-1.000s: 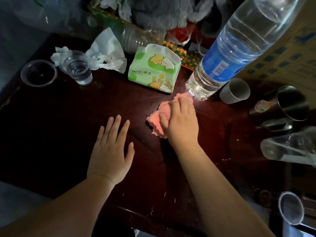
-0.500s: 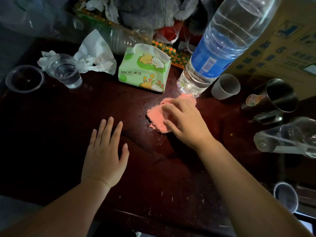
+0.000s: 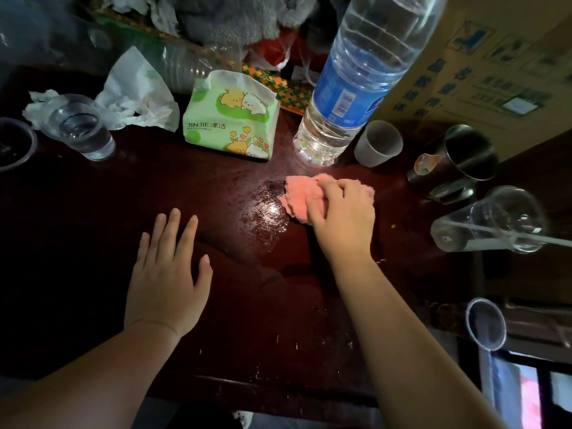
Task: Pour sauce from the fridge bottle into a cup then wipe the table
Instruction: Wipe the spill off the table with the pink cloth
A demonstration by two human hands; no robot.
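A pink cloth (image 3: pixel 298 196) lies on the dark red-brown table (image 3: pixel 93 243), just in front of a large clear water bottle (image 3: pixel 349 88) with a blue label. My right hand (image 3: pixel 340 218) presses down on the cloth's right part, fingers curled over it. A wet, shiny patch (image 3: pixel 266 212) spreads on the wood left of the cloth. My left hand (image 3: pixel 168 274) rests flat on the table, fingers spread, holding nothing. A small white paper cup (image 3: pixel 376 144) stands right of the bottle. No sauce bottle can be made out.
A green tissue pack (image 3: pixel 230 116) and crumpled tissues (image 3: pixel 136 94) sit at the back. A clear cup with water (image 3: pixel 82 128) and a dark bowl (image 3: pixel 14 144) stand far left. Metal cups (image 3: pixel 458 159), a tipped clear cup (image 3: pixel 489 221) and another cup (image 3: pixel 486 323) crowd the right.
My right hand has slid the pink cloth to the right, away from the tissue pack, leaving a wet streak behind. The left hand stays flat in place.
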